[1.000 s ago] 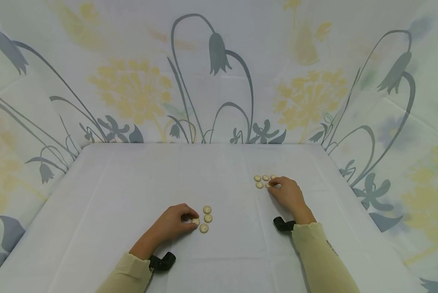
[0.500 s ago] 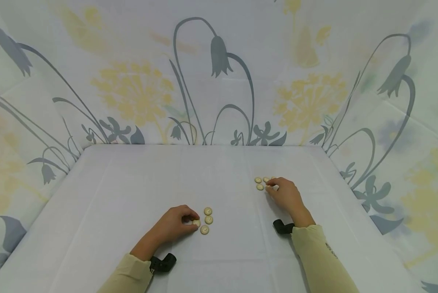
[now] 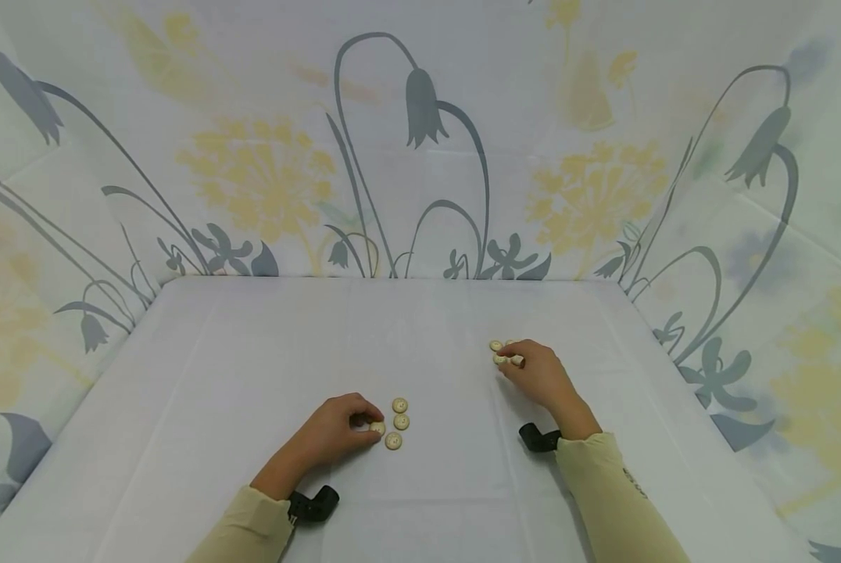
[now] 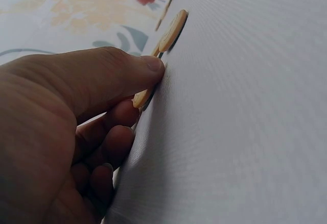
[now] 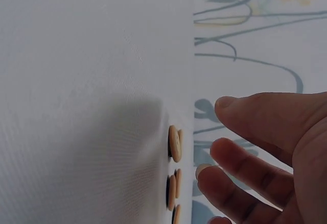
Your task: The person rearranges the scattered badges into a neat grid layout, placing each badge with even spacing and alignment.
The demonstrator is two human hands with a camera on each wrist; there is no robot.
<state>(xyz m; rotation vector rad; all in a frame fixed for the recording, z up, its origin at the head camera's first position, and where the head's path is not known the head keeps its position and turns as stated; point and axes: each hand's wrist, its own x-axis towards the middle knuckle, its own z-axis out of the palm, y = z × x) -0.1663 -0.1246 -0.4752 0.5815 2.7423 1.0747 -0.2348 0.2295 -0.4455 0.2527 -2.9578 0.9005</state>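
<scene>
My left hand [image 3: 336, 426] rests on the white cloth, thumb and fingertip pinching a pale, round wooden button [image 3: 377, 428] at its edges. In the left wrist view, the thumb covers most of that button [image 4: 139, 99], which lies low at the cloth. Just right of it lie three similar buttons in a bent column: a far one [image 3: 400, 405], a middle one [image 3: 402, 422] and a near one [image 3: 393, 441]. My right hand [image 3: 538, 374] hovers over a second button group [image 3: 495, 346], partly hiding it. In the right wrist view, thumb and fingers stand apart beside the buttons [image 5: 175, 144], holding none.
A white cloth [image 3: 252, 344] covers the table, with flower-printed fabric [image 3: 420, 195] hanging behind and at both sides. Each wrist wears a black camera, the left one [image 3: 313, 504] and the right one [image 3: 538, 438], over light sleeves.
My right hand has drawn back from a button at the group's near row and shifted left over the others, its fingers spreading. The left hand keeps its pinch in the same place.
</scene>
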